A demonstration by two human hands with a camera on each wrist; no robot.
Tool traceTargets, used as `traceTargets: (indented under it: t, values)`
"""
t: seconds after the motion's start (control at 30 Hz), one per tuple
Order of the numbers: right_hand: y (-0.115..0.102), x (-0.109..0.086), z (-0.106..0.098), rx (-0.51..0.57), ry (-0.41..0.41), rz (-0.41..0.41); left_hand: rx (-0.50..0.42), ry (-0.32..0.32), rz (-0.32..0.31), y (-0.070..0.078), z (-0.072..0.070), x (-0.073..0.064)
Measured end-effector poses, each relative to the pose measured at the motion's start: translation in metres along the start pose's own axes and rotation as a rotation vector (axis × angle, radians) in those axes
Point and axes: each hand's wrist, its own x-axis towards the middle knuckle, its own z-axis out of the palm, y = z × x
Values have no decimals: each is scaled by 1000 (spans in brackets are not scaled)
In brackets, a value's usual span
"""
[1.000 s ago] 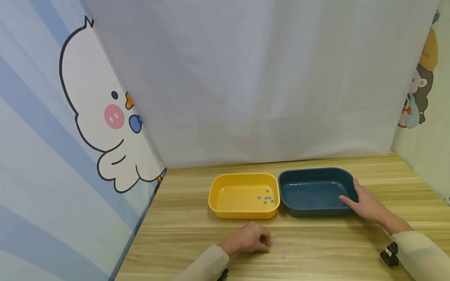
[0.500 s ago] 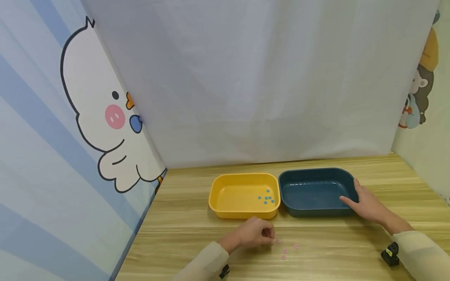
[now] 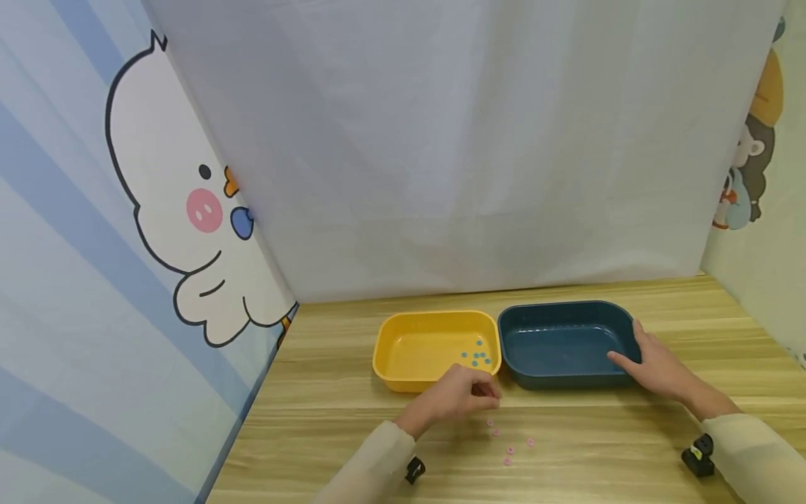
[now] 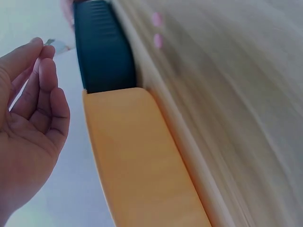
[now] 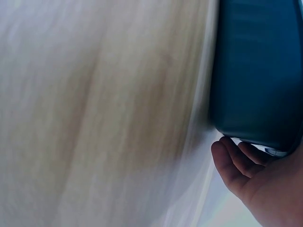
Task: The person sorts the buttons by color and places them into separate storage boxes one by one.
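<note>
My left hand (image 3: 455,397) is above the table at the near side of the yellow tray (image 3: 403,383). Its thumb and index finger (image 4: 46,53) come together in a pinch, with a trace of pink between the fingertips in the head view, as of a small pink bead mostly hidden by them. Several small pink ring-shaped beads (image 3: 511,451) lie on the wood below. Blue beads (image 3: 476,355) sit inside the yellow tray, toward its right end. My right hand (image 3: 658,364) holds the right end of the dark blue tray (image 3: 567,381), thumb over its rim, fingers (image 5: 227,163) against the outside.
Both trays stand side by side on the wooden table (image 3: 327,364), their ends meeting. Behind them hangs a pale cloth (image 3: 491,175). A wall with a cartoon print (image 3: 164,161) borders the left side, and another wall (image 3: 771,280) the right.
My left hand has risen from beside the pink beads and moved up toward the near edge of the yellow tray. The right hand and both trays stay where they were.
</note>
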Motion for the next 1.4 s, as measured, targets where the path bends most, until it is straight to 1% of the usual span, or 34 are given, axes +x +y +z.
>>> traceTargets:
  t: [0.13,0.27,0.37,0.5,0.6,0.73,0.9,1.1,1.2,1.4]
  values:
    - [2,0,0,0,2,1,-61,51,-52,1,-4,5]
    - [3,0,0,1,6,3,-137,104,-100,-2,-6,14]
    - [3,0,0,0,7,3,-184,125,-134,-2,-9,22]
    - [4,1,1,0,7,2,-206,130,-168,1,-13,30]
    - [5,1,2,-3,8,2,-213,127,-175,2,-13,35]
    - [4,1,2,-7,9,2,-215,124,-184,1,-9,43]
    - [3,1,2,-5,8,1,-210,121,-216,0,-4,52]
    - [3,2,2,-12,8,3,-186,107,-212,0,3,68]
    - [3,2,2,-16,10,0,-181,103,-223,1,6,75]
    - [3,2,1,-17,11,4,-207,121,-259,1,12,85]
